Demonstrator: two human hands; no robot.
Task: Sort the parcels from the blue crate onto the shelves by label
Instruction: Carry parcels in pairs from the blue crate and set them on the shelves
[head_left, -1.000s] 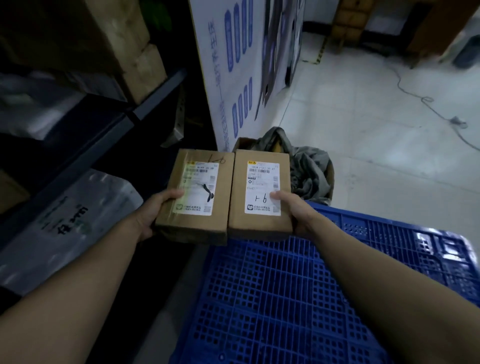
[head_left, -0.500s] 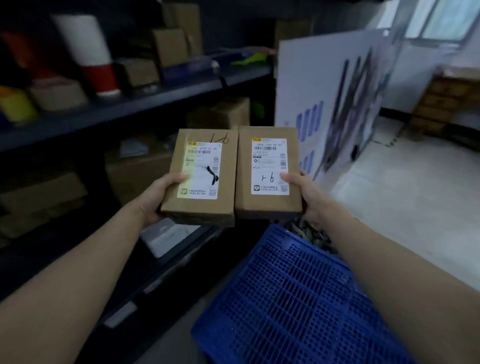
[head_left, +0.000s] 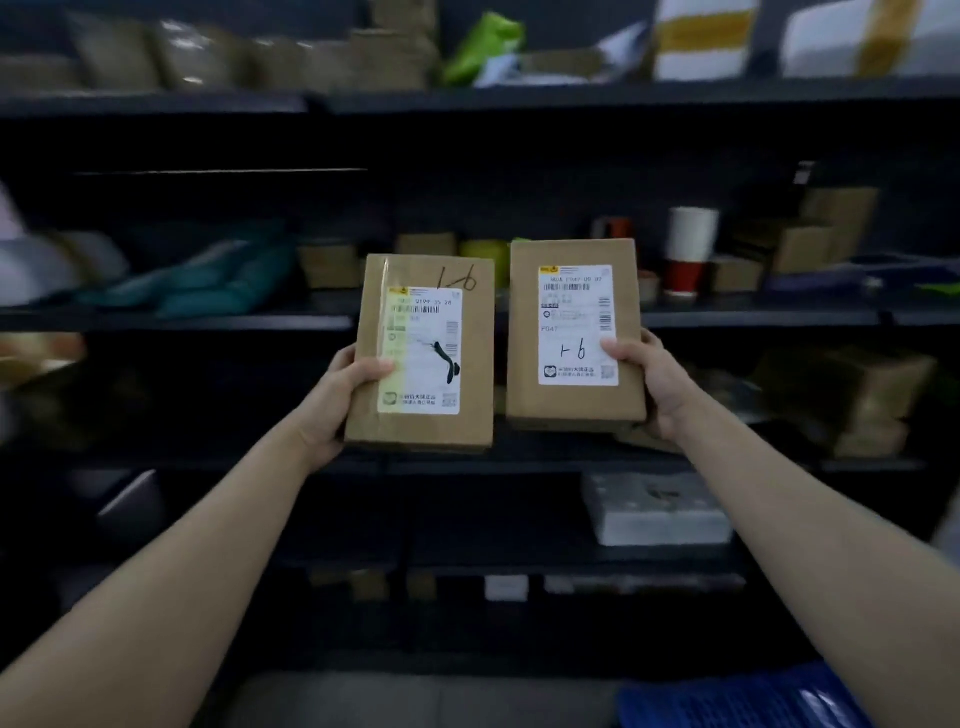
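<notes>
Now the left parcel (head_left: 422, 364) is gripped by the left hand (head_left: 340, 402) and the right parcel (head_left: 574, 332) by the right hand (head_left: 652, 384), the fingers (head_left: 371, 370) being curled round the outer edges. Both are held upright, just beside each other, before the shelves (head_left: 208, 323). The blue crate (head_left: 737, 699) is seen low at right.

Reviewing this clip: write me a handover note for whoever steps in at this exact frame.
Left hand grips the left parcel, with "1-6" penned on its cardboard.
Right hand grips the right parcel, with "1-6" penned on its label.
Both are held upright, side by side and slightly apart, facing the shelves. The blue crate is at the lower right.
Done: both parcels are out of the crate.
Left: shelve both at 1-6. No shelf markings are readable here.
</notes>
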